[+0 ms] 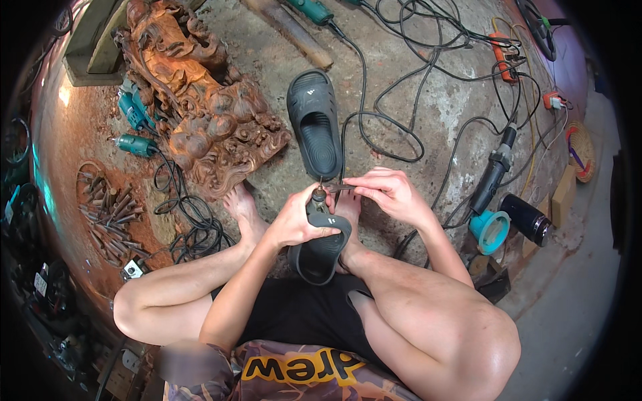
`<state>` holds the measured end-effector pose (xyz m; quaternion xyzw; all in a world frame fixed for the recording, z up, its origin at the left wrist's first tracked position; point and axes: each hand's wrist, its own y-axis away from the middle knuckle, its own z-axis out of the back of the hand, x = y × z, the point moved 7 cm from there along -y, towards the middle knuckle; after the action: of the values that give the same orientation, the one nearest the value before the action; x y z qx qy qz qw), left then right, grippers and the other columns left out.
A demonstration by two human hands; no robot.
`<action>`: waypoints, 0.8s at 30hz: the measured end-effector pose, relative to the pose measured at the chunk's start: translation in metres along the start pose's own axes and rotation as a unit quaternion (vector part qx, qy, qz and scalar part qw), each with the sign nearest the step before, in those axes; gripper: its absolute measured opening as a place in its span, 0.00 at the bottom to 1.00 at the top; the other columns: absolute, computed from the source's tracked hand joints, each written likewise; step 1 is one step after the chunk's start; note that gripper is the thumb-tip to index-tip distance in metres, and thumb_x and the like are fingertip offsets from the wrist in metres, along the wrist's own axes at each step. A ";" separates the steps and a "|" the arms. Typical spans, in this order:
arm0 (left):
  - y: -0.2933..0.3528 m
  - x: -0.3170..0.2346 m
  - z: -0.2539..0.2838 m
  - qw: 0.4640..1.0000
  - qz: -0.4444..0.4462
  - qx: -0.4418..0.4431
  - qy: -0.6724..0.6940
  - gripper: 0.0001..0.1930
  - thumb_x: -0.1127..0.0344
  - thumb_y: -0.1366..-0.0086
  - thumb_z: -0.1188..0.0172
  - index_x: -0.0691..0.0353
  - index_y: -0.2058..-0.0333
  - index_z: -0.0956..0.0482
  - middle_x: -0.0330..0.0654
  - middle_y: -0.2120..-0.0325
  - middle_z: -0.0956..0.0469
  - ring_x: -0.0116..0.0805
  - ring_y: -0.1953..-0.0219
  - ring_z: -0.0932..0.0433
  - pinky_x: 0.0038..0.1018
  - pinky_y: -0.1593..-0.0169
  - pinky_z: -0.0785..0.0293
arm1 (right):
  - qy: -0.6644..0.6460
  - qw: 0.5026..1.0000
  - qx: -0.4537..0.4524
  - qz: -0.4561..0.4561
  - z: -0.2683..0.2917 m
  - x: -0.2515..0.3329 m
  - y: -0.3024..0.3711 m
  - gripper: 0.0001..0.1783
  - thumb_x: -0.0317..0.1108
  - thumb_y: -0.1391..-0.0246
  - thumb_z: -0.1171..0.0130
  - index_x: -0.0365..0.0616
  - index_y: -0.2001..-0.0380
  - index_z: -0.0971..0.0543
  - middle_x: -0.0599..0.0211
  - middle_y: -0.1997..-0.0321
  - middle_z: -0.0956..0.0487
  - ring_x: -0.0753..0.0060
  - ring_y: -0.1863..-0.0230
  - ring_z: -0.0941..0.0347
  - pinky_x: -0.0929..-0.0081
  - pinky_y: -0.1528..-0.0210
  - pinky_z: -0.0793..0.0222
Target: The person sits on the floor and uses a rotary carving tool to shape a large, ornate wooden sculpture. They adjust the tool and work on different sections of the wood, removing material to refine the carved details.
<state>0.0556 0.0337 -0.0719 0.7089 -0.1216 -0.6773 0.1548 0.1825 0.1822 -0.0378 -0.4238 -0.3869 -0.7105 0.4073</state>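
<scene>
My left hand (293, 219) is closed around a small power grinder (320, 200), with its thin bit pointing away from me. A dark slide sandal (317, 257) lies against the grinder in front of my lap, and my left thumb rests over its strap. How the tool's body sits in the sandal is partly hidden. Just right of the grinder's tip, my right hand (389, 192) pinches a thin dark metal piece (344, 188), whose exact kind I cannot make out. The matching sandal (314, 120) lies on the floor straight beyond the bit.
A large carved wooden sculpture (200, 100) stands at the far left, beside green power tools (136, 145) and a pile of carving bits (110, 217). Black cables (401, 134) loop over the floor. To the right are an angle grinder (491, 177), a turquoise cup (490, 232) and a black flask (527, 218).
</scene>
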 end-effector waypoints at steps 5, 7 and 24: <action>-0.003 0.005 -0.002 1.000 -0.009 0.012 0.015 0.31 0.56 0.58 0.16 0.61 0.58 0.24 0.39 0.67 0.20 0.35 0.64 0.20 0.35 0.55 0.22 | -0.003 0.998 0.060 0.026 -0.008 -0.016 -0.012 0.14 0.33 0.37 0.36 0.46 0.50 0.12 0.61 0.63 0.14 0.61 0.60 0.23 0.65 0.52 0.26; -0.005 0.008 -0.007 0.999 -0.013 0.033 0.018 0.32 0.56 0.58 0.16 0.61 0.57 0.24 0.39 0.67 0.20 0.34 0.64 0.20 0.35 0.54 0.22 | -0.027 0.996 0.076 0.031 -0.010 -0.025 -0.016 0.13 0.33 0.35 0.37 0.46 0.50 0.12 0.65 0.60 0.13 0.64 0.56 0.25 0.66 0.49 0.28; -0.006 0.009 -0.009 0.998 -0.040 0.043 0.029 0.30 0.58 0.57 0.16 0.60 0.59 0.25 0.39 0.67 0.20 0.33 0.63 0.21 0.34 0.54 0.23 | -0.001 0.997 0.063 -0.049 0.006 -0.049 -0.022 0.09 0.32 0.35 0.38 0.40 0.57 0.18 0.59 0.57 0.20 0.55 0.52 0.22 0.63 0.49 0.26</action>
<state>0.0647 0.0360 -0.0825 0.7384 -0.1177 -0.6564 0.0999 0.1793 0.2080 -0.0857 -0.3784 -0.4517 -0.7034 0.3975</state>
